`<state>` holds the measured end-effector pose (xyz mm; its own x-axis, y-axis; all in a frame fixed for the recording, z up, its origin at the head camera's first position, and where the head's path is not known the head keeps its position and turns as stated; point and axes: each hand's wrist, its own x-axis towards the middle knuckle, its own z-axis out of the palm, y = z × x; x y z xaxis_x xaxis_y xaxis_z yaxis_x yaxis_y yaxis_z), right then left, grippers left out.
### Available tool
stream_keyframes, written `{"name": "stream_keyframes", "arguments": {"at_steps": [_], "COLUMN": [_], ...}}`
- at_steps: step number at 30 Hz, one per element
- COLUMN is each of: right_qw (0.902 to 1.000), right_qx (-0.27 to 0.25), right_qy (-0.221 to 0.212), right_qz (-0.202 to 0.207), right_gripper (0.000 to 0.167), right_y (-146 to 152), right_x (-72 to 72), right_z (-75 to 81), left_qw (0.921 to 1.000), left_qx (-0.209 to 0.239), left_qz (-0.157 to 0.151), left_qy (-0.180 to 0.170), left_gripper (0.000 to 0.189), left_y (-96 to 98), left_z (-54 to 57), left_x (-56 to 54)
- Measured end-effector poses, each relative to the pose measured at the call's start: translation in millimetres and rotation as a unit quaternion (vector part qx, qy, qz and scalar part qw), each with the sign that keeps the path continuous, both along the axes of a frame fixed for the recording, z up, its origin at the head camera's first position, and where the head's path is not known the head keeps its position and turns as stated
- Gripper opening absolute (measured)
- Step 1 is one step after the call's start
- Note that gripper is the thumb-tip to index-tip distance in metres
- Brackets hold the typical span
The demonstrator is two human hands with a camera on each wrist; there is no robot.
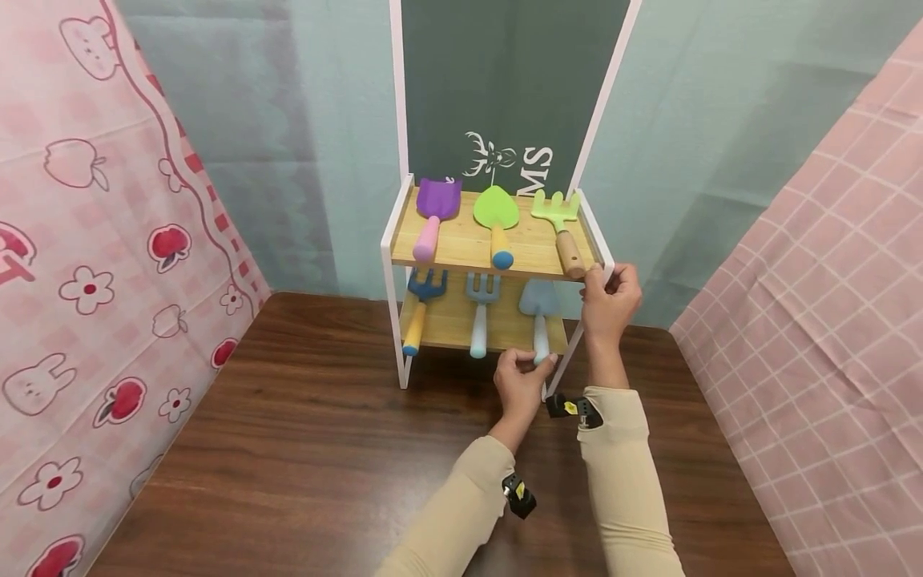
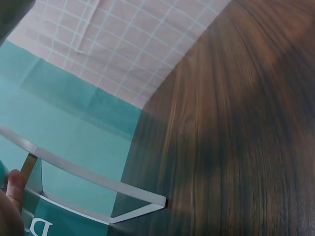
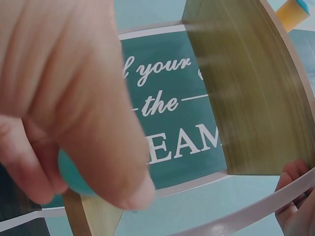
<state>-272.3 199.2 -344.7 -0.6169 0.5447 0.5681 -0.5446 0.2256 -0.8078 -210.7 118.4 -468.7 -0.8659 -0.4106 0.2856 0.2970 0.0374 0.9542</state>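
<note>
A two-tier wooden rack (image 1: 447, 240) with a white frame stands on the table. My left hand (image 1: 519, 386) pinches the pale teal handle end of a grey-blue trowel (image 1: 539, 300) on the lower shelf. In the right wrist view, the left thumb and fingers (image 3: 98, 147) flank that teal end. Up at the rack's front right corner, my right hand (image 1: 609, 304) grips the white frame and shelf edge. Close to its thumb lies the wooden handle of a light green rake (image 1: 558, 210). Its curled fingers (image 3: 293, 169) show by the rail; some are hidden.
On the upper shelf lie a purple shovel (image 1: 438, 200) and a green trowel (image 1: 496, 207). The lower shelf holds a dark blue fork (image 1: 418, 316) and a grey-blue fork (image 1: 479, 312). Behind stands a dark green board (image 1: 505, 80). Printed cloths (image 1: 86, 256) hang at both sides.
</note>
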Motion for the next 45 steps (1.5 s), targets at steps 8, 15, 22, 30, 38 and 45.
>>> {"name": "stream_keyframes", "arguments": {"at_steps": [8, 15, 22, 30, 38, 45], "right_qw": [1.0000, 1.0000, 1.0000, 0.9997, 0.9974, 0.9971], "right_qx": [-0.001, 0.003, 0.001, -0.021, -0.002, 0.022], "right_qy": [0.000, -0.003, -0.004, 0.010, -0.025, -0.049], "right_qz": [0.009, 0.008, -0.001, -0.001, 0.068, 0.054], "right_gripper": [0.013, 0.014, 0.014, 0.012, 0.011, 0.038], "right_y": [-10, -14, -8, -3, -6, -3], "right_x": [16.4, 23.6, 17.9, -1.7, 17.5, 51.6], "right_z": [18.3, 22.5, 13.3, -2.6, 8.4, 14.2], "left_qw": [0.9997, 0.9997, 0.9996, 0.9994, 0.9983, 0.9964], "left_qx": [-0.010, -0.010, -0.010, 0.002, 0.029, 0.014], "left_qz": [-0.019, -0.022, -0.026, -0.028, -0.046, -0.083], "left_qy": [0.012, 0.004, -0.006, -0.021, -0.019, 0.014], "left_gripper": [0.028, 0.028, 0.029, 0.031, 0.033, 0.025], "left_y": [-3.6, -3.8, -0.1, -2.8, -14.4, -40.1], "left_z": [2.6, 1.9, -0.6, 3.0, 4.9, 15.9], "left_x": [-7.5, -7.8, -6.4, -8.4, -8.5, 7.3]}}
